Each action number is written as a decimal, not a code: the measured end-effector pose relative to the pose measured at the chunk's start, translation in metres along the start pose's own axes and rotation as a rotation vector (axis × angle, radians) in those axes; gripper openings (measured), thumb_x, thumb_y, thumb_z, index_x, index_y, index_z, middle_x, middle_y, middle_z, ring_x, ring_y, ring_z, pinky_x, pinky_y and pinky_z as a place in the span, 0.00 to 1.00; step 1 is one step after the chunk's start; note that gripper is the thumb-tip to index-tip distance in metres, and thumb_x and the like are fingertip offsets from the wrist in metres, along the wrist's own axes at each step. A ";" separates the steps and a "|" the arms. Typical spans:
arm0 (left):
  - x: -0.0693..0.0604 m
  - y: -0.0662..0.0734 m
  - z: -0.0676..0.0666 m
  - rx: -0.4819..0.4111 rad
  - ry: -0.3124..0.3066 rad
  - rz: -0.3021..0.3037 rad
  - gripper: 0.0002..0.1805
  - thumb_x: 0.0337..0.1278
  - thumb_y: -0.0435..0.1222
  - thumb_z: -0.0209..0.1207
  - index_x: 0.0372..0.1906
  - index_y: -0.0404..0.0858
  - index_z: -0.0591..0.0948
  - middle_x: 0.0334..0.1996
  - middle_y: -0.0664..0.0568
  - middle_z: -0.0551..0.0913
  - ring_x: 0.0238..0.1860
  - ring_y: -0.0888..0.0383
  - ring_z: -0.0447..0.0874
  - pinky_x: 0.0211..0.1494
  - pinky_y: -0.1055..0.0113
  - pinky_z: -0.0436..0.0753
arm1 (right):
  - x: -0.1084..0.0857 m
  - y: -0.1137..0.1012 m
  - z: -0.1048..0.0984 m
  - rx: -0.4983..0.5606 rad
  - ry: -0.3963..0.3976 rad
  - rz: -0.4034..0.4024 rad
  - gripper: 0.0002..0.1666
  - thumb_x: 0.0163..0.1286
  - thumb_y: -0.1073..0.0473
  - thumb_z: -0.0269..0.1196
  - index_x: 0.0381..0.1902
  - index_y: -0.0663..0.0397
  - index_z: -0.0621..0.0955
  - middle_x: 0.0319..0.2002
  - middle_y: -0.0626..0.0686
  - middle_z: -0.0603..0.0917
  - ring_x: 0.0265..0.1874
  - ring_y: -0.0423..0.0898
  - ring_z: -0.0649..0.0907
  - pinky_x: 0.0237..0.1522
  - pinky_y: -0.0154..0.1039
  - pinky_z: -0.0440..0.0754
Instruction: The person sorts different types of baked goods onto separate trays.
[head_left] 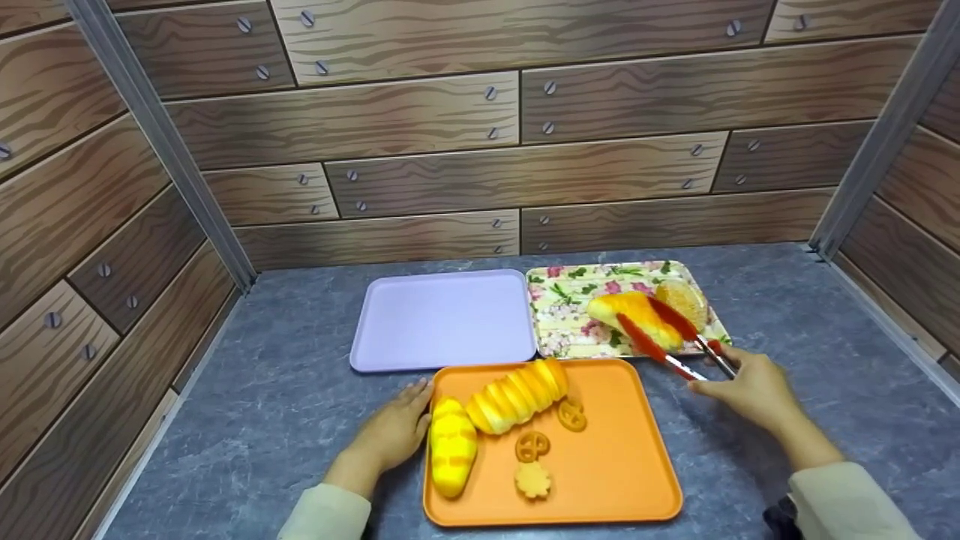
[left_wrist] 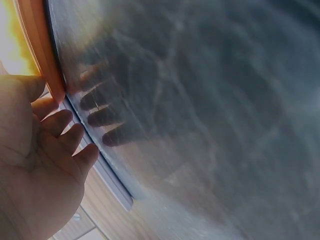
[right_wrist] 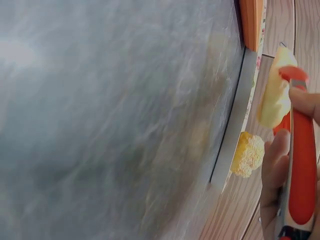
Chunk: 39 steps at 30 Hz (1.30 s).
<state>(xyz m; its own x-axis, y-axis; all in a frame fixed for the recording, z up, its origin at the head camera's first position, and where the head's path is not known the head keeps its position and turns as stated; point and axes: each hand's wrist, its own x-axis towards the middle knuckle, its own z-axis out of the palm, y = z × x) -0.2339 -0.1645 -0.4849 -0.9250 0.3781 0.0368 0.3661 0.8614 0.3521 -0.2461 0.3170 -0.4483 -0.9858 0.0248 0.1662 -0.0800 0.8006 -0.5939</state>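
In the head view the right hand grips red-tipped tongs, whose red ends lie around a yellow-orange bread over the floral tray. A round seeded bun is just behind the tongs. The right wrist view shows the red tongs handle between the thumb and fingers, with the pale bread and the bun beyond. The left hand rests with extended fingers against the left edge of the orange tray; the left wrist view shows its fingertips by that edge.
The orange tray holds a long yellow bread, a ridged bread roll, two pretzels and a flower-shaped biscuit. Behind it, left of the floral tray, lies a purple tray. Wood-patterned walls enclose the grey tabletop.
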 end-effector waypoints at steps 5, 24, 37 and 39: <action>0.000 -0.001 0.000 -0.005 0.000 -0.005 0.27 0.70 0.38 0.48 0.70 0.33 0.64 0.69 0.41 0.63 0.68 0.41 0.59 0.68 0.46 0.61 | 0.007 -0.007 0.005 0.006 0.006 0.047 0.51 0.49 0.48 0.75 0.60 0.79 0.69 0.46 0.76 0.78 0.32 0.57 0.75 0.33 0.48 0.75; -0.002 0.001 -0.002 -0.005 0.002 0.008 0.27 0.70 0.37 0.49 0.70 0.33 0.64 0.68 0.40 0.63 0.68 0.41 0.61 0.67 0.46 0.63 | 0.031 -0.026 0.023 -0.025 -0.008 0.065 0.51 0.53 0.50 0.71 0.63 0.81 0.64 0.55 0.79 0.70 0.52 0.74 0.72 0.52 0.64 0.71; -0.001 -0.001 0.001 0.001 0.005 0.013 0.27 0.70 0.37 0.49 0.70 0.33 0.64 0.68 0.39 0.63 0.68 0.41 0.61 0.67 0.46 0.62 | 0.041 -0.030 0.033 -0.020 -0.010 0.130 0.48 0.55 0.50 0.70 0.59 0.85 0.65 0.53 0.81 0.70 0.50 0.74 0.72 0.52 0.64 0.70; 0.000 -0.002 0.000 0.006 0.007 0.013 0.27 0.70 0.37 0.49 0.70 0.33 0.64 0.68 0.39 0.63 0.68 0.41 0.61 0.67 0.47 0.62 | 0.042 -0.029 0.033 -0.026 -0.012 0.133 0.49 0.55 0.49 0.70 0.59 0.84 0.65 0.54 0.81 0.70 0.51 0.74 0.72 0.52 0.64 0.70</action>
<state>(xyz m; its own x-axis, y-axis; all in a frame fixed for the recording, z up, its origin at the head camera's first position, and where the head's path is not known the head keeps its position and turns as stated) -0.2343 -0.1661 -0.4860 -0.9210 0.3867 0.0480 0.3785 0.8586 0.3458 -0.2901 0.2746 -0.4499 -0.9892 0.1245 0.0778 0.0551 0.8062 -0.5891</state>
